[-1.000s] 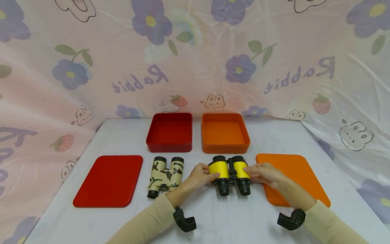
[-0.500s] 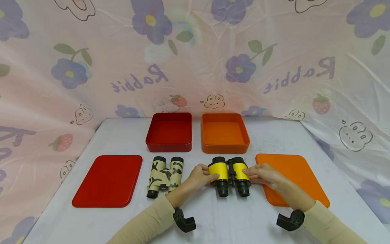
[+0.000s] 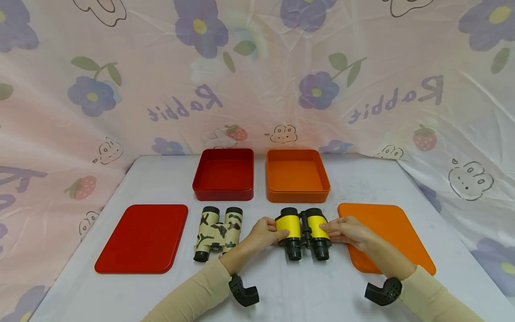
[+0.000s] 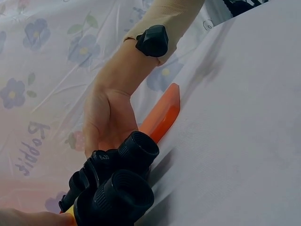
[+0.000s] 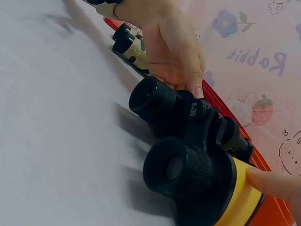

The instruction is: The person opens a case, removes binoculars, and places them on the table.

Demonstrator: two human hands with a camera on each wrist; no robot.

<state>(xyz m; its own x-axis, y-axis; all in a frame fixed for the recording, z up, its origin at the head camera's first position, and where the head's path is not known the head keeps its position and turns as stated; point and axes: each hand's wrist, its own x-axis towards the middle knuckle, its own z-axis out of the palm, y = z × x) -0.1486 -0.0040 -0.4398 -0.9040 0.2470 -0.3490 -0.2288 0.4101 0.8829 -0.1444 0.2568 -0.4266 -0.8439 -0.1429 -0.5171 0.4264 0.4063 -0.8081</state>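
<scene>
Yellow-and-black binoculars (image 3: pixel 289 225) lie between my two hands in the head view, eyepieces toward me. My left hand (image 3: pixel 261 233) holds the left barrel, its thumb on the yellow band. On the other side my right hand (image 3: pixel 352 229) holds the right barrel with its thumb on the band (image 5: pixel 241 194). Both wrist views show the black eyepieces (image 4: pixel 126 192) close up, with shadows beside them on the table; whether they touch it I cannot tell. Camouflage-patterned binoculars (image 3: pixel 217 232) stand left of my left hand, partly covered by my forearm.
At the back sit a red box (image 3: pixel 223 195) and an orange box (image 3: pixel 297 197), both without lids. A red lid (image 3: pixel 142 239) lies at the left, an orange lid (image 3: pixel 396 235) at the right, partly under my right arm. A printed cloth (image 3: pixel 257 89) hangs behind the white table.
The yellow-and-black binoculars have shifted very slightly toward me, with both hands still holding them. The boxes, lids and camouflage binoculars stay in place.
</scene>
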